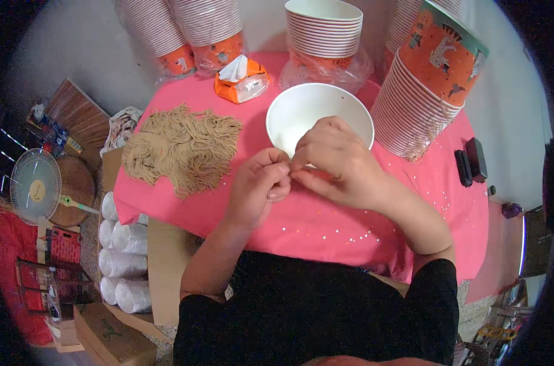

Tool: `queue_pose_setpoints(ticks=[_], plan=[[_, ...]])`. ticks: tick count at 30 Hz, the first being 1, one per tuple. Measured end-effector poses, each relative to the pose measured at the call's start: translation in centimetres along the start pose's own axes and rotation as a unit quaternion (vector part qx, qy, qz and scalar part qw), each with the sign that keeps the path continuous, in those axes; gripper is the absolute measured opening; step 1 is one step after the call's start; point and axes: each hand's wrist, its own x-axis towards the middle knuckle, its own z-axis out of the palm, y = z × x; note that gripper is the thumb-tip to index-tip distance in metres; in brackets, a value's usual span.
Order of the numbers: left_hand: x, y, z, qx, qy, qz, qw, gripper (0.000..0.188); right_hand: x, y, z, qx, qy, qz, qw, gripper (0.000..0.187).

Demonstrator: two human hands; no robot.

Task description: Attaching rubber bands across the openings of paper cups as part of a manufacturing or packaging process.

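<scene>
My left hand [260, 186] is closed, its thumb and forefinger pinched at the near left side of a white-lined paper bucket [353, 113]. Right beside it, the fingertips of my right hand [338, 160] pinch too, meeting those of the left. What the fingers hold is too small and covered to make out. The bucket's open mouth faces up and toward me, with my right hand covering part of its near rim. To the left lies a heap of tan cords [182, 149] on the pink tablecloth [277, 213].
Nested orange-patterned buckets [420, 104] lean at the right, thin cords hanging from them. Another bucket stack [323, 30] stands behind, near an orange tissue pack [241, 82]. Small white dots [356, 238] dot the cloth. Black cases [470, 161] lie at the right edge.
</scene>
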Motion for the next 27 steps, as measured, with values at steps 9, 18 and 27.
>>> queue_pose_setpoints(ticks=[9, 18, 27], plan=[[-0.25, 0.02, -0.02, -0.055, -0.013, -0.028, 0.998, 0.007, 0.04, 0.30, 0.26, 0.023, 0.026, 0.009, 0.999, 0.019], [-0.30, -0.02, -0.61, -0.016, -0.042, 0.010, 0.999, 0.007, 0.07, 0.51, 0.07, 0.029, 0.005, 0.022, 0.999, 0.017], [-0.27, -0.38, -0.13, 0.277, 0.037, 0.205, 0.938, 0.006, -0.29, 0.82, -0.08, 0.011, -0.013, 0.028, 0.999, 0.019]])
